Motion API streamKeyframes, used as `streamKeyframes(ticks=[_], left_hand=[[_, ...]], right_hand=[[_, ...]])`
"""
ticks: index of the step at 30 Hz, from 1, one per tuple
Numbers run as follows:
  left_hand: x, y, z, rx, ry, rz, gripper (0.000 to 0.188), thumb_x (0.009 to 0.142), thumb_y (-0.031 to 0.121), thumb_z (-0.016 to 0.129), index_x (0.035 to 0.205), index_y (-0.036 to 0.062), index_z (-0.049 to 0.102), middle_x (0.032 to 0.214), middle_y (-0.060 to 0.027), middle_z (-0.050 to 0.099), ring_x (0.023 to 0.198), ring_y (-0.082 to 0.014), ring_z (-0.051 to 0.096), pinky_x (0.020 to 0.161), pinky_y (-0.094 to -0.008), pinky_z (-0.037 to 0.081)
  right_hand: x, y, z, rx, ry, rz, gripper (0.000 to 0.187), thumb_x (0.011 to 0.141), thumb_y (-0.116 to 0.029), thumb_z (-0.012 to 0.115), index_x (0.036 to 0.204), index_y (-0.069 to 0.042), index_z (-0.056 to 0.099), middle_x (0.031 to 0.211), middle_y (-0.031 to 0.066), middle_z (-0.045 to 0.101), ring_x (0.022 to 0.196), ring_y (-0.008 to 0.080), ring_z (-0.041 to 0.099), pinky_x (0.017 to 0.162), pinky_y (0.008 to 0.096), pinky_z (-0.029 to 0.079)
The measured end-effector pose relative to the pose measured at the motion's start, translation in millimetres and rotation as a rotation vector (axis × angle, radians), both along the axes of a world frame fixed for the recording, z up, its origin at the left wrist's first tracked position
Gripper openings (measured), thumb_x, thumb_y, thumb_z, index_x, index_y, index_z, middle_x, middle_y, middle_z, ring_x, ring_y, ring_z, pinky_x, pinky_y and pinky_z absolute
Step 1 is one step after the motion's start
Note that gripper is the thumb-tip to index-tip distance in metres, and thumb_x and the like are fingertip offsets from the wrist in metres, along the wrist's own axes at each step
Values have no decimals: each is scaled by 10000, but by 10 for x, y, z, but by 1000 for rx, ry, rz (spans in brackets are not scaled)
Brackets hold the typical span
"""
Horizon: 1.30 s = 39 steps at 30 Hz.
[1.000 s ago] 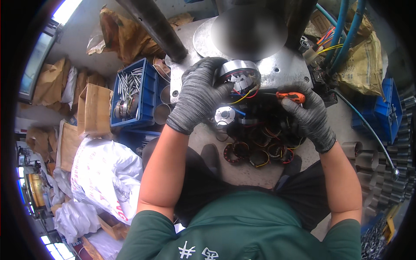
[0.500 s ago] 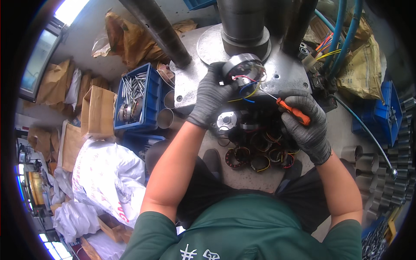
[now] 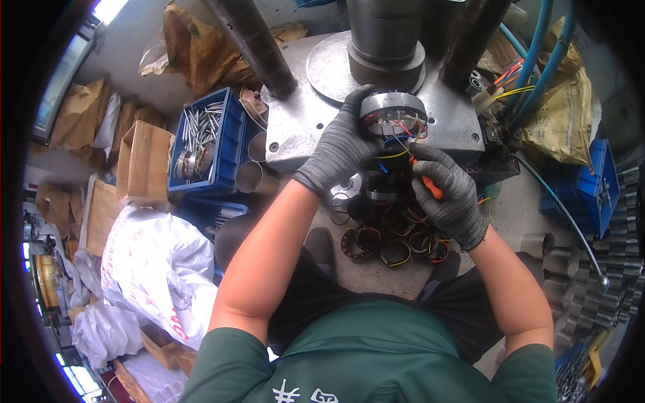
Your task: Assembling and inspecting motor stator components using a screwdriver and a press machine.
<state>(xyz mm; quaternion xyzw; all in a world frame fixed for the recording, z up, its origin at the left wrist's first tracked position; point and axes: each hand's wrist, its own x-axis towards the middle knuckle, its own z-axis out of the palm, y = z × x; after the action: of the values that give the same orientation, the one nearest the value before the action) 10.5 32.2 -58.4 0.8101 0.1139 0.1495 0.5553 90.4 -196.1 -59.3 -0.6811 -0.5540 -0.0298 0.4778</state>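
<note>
My left hand (image 3: pixel 342 144), in a grey glove, grips a round motor stator (image 3: pixel 393 111) with a silver metal ring and red, blue and yellow wires. It is held tilted above the front part of a steel press plate (image 3: pixel 295 131). Closed round the orange handle of a screwdriver (image 3: pixel 430 187) is my right hand (image 3: pixel 449 195), gloved too. The screwdriver's thin shaft points up and left, its tip at the wires on the stator's lower side; whether it touches them I cannot tell. Below my hands, several wound stators (image 3: pixel 395 252) lie on the floor.
A thick press column (image 3: pixel 383 40) rises behind the plate. To the left stand a blue bin (image 3: pixel 228 144) of metal shafts, a cardboard box (image 3: pixel 144 164) and a white sack (image 3: pixel 158 262). Blue hoses (image 3: pixel 537 67) hang at the right, with stacked metal rings (image 3: pixel 561 262) below.
The stator has turned so that its metal ring faces me more. My right hand has moved left and closer to it, the screwdriver now steeper and nearer the wires.
</note>
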Motion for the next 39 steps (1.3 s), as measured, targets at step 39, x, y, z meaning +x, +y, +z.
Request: streamKeyframes(ticks=[39], left_hand=[[-43,-119,-18,386,116,189,755,748,257,868,1374,58,497,1128,-195,741,1053,-356,739,939,-442,589]], right_hand=[[-145,115,110,-223,-49,-75,429,751,7,713,1176,-49,733,1203,214,695,1069,392,712,909,425,598]])
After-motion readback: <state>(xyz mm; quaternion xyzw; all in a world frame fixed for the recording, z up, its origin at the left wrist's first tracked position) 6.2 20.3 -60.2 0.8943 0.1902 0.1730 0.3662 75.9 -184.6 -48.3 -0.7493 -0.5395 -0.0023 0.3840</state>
